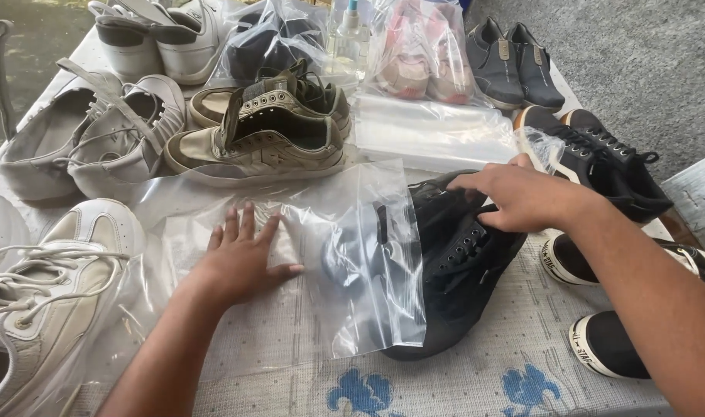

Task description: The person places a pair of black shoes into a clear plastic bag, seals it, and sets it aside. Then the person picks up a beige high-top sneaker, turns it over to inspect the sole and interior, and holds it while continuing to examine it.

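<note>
Okay, my left hand (240,259) lies flat, fingers spread, pinning the clear zip bag (352,255) to the counter (460,363) so it won't slide. My right hand (522,197) curls over the black lace-up shoes (460,262), half inside the bag's mouth. Behind, bagged pink shoes (418,54) and flat clear bags (433,131).

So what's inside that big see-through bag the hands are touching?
The toe ends of the black shoes are inside the clear plastic bag, showing blurry. Their laced tops stick out under the right hand. The left hand presses the bag flat. The soles underneath are hidden.
</note>
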